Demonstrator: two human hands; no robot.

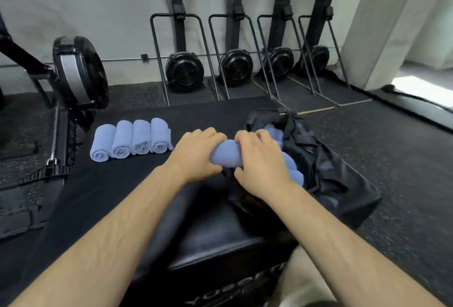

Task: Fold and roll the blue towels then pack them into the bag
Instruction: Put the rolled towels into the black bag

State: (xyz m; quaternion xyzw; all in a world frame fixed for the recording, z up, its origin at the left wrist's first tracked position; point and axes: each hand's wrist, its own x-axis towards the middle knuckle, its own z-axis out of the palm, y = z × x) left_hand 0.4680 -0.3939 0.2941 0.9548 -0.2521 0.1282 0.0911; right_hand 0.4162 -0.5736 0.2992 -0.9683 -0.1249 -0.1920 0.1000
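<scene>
Both hands, left (198,154) and right (261,162), held a rolled towel (226,156) in a tight grip at the bag (326,167) mouth; four rolls (131,138) lay beside.

Four upright machines (232,44) (wall-side), black mat (117,184)

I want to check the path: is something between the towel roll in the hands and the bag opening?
Nothing visible blocks it. Both hands, left hand and right hand, grip the rolled towel right at the open mouth of the black bag. Towels already inside fill part of the space.
</scene>
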